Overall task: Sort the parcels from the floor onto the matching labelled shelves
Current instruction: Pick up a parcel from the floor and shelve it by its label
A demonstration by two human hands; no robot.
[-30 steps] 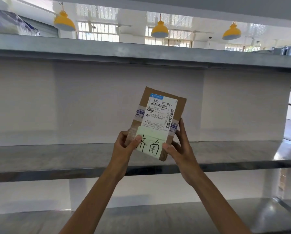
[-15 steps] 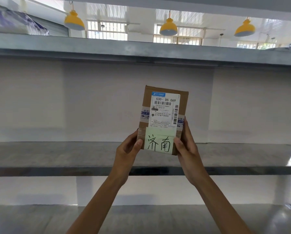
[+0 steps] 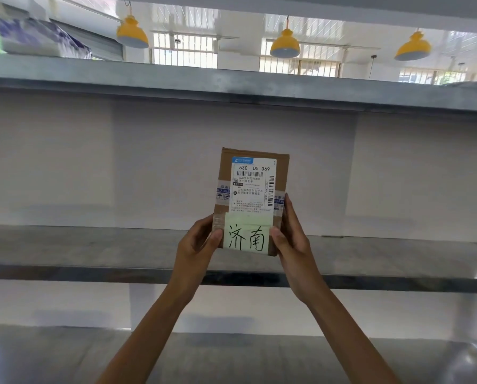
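I hold a small brown cardboard parcel (image 3: 252,184) upright in front of me. It carries a white shipping label reading 530-D5 069 and a pale green note with two handwritten Chinese characters. My left hand (image 3: 197,245) grips its lower left edge, thumb on the front. My right hand (image 3: 291,239) grips its lower right edge, thumb on the note. The parcel hangs above the front part of a grey metal shelf (image 3: 93,250). No shelf label is visible.
Another metal shelf (image 3: 176,79) runs above, with a blue-and-white wrapped package (image 3: 40,40) on its far left end. A lower shelf (image 3: 51,356) lies beneath my forearms. Yellow pendant lamps (image 3: 284,45) hang beyond the rack. A white panel backs the shelves.
The parcel has been turned from tilted to upright and sits slightly more to the right in view. My view has shifted left. Both hands keep their grip.
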